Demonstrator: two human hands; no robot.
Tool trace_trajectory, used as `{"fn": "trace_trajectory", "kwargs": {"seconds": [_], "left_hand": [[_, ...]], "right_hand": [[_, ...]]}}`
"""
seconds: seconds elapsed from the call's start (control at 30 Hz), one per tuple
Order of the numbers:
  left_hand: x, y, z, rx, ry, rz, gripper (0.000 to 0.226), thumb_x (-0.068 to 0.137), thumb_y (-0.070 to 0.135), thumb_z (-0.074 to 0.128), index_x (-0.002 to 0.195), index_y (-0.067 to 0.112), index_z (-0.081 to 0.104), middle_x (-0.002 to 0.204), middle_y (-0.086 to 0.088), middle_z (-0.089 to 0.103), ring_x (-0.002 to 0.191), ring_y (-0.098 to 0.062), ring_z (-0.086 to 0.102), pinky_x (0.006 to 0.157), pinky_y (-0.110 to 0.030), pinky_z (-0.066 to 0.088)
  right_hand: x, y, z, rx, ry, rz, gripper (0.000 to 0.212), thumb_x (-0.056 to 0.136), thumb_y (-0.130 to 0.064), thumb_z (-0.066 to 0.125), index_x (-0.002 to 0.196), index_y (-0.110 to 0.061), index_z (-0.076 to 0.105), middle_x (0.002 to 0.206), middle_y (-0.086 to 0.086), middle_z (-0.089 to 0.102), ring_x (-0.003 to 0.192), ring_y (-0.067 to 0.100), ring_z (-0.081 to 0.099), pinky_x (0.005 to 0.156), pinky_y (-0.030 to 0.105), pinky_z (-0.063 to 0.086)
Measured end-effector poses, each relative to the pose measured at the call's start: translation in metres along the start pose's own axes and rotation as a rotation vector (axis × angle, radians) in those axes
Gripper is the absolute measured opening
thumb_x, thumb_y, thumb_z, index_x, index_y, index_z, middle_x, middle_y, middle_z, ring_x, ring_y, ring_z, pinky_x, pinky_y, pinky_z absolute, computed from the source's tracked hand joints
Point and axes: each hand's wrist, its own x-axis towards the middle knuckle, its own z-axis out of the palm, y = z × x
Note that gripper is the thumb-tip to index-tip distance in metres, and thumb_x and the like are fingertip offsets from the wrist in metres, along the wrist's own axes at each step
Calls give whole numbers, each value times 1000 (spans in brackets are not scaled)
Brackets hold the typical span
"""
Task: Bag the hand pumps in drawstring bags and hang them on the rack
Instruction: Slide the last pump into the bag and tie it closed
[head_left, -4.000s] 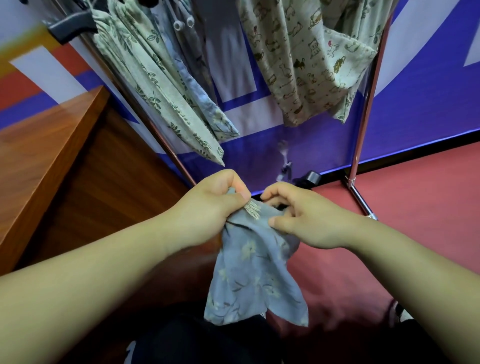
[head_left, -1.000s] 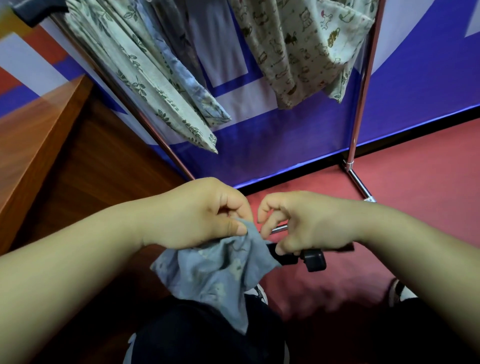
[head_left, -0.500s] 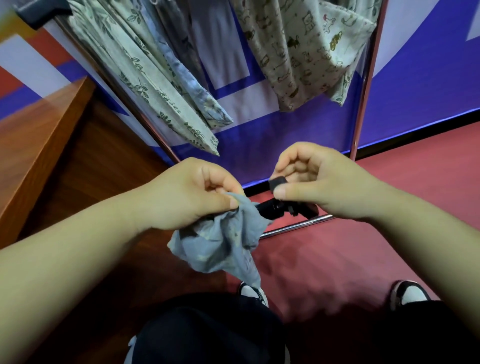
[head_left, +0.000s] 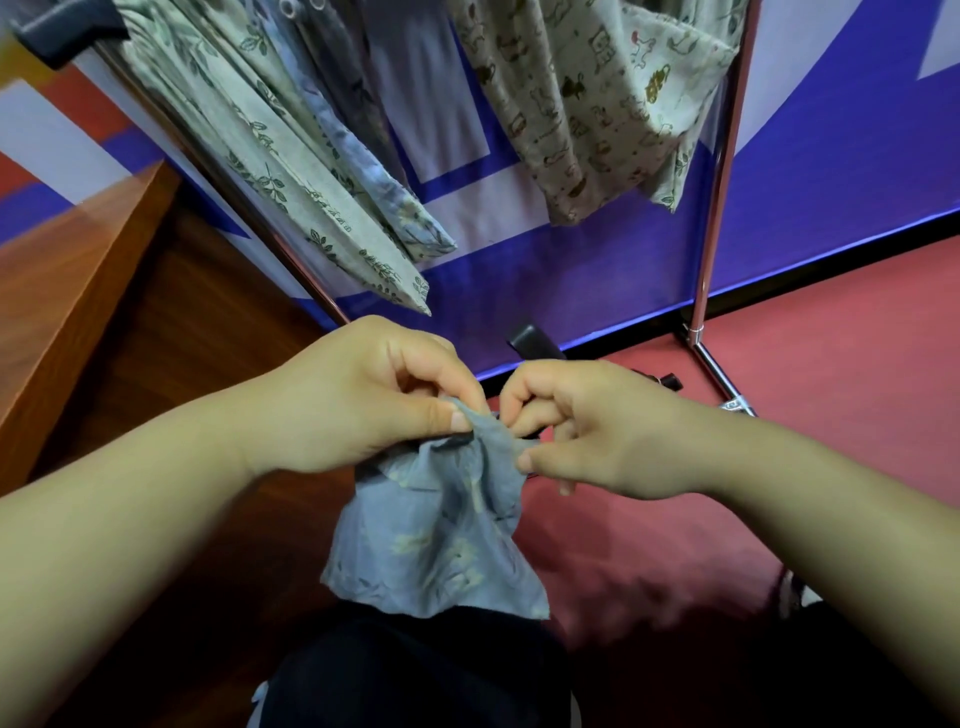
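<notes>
My left hand (head_left: 374, 400) pinches the mouth of a blue-grey floral drawstring bag (head_left: 441, 545), which hangs limp below both hands. My right hand (head_left: 597, 426) is closed around a black hand pump (head_left: 535, 343). Its thumb and forefinger also nip the bag's rim right beside my left thumb. Only the pump's black ends show, one behind the knuckles and one past the wrist side; the rest is hidden by the hand. The chrome rack (head_left: 719, 182) stands just beyond my hands.
Several filled bags hang on the rack: a leaf-print bag (head_left: 291, 171), a blue floral bag (head_left: 374, 171) and a cream animal-print bag (head_left: 597, 104). A wooden table (head_left: 67, 270) is at the left. The rack's foot (head_left: 722, 369) lies on the red floor by a blue banner wall.
My right hand has come down and left with the pump, from above the bag to its mouth. The bag now hangs longer and less bunched under my left hand.
</notes>
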Motion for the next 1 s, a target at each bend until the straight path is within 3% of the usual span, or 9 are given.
{"fn": "trace_trajectory", "kwargs": {"seconds": [0.07,0.17,0.27,0.37,0.43,0.6,0.7,0.83,1.0], "left_hand": [[-1,1,-1,29,-17,5,11,80,17,77,87,24,82,82,-10,67,74,-39,62,66,-36,46],[-2,0,-4,81,-48,-27,11,78,22,79,86,27,82,80,-8,68,75,-41,62,68,-48,50],[-1,-3,-5,0,-99,-144,14,76,23,80,90,24,80,70,-10,67,58,-27,56,60,-39,46],[-1,-4,3,-102,-115,-211,27,74,34,82,96,19,78,67,-20,59,63,-21,49,61,-35,38],[0,-3,12,-73,-93,-188,29,75,41,79,90,17,79,76,-25,69,67,-21,57,65,-37,45],[-1,-3,0,85,-38,-131,19,74,42,78,80,23,80,82,-8,73,84,-37,71,78,-56,56],[-2,0,-6,160,-89,-75,10,76,34,79,72,26,76,81,-6,65,82,-36,66,76,-54,52],[-3,6,-6,194,-161,-55,12,79,26,78,68,25,73,81,-3,62,78,-28,65,75,-49,52],[-3,5,-5,237,-162,-76,8,80,30,77,73,27,75,77,0,65,75,-28,66,73,-48,54]], "right_hand": [[0,0,1,-63,-37,3,24,88,-1,69,99,-16,55,92,-2,75,57,17,67,61,33,57],[2,0,2,-153,75,-11,31,81,1,72,92,-22,55,83,-5,74,53,11,64,57,23,49],[1,-1,5,-190,262,-48,31,75,-3,74,86,-26,54,74,-10,69,53,6,54,57,25,45],[-1,-4,9,-260,380,-82,31,74,-9,74,87,-27,52,73,-14,64,57,7,55,58,32,48],[-1,-6,11,-328,401,-73,39,73,-10,73,92,-33,48,77,-17,62,61,7,57,61,37,50],[-3,-6,5,-237,310,-91,42,73,-5,73,98,-32,52,83,-19,64,59,10,61,60,32,52],[-3,-5,5,-104,247,-75,31,76,-4,72,98,-24,64,78,-12,67,56,9,63,60,28,52],[-2,-12,5,10,192,-58,20,83,-8,63,96,-22,70,73,-1,70,63,26,68,68,49,60],[-3,-16,-5,-52,108,-2,14,90,-9,68,97,-18,77,71,-1,75,68,17,73,76,46,60]]}}
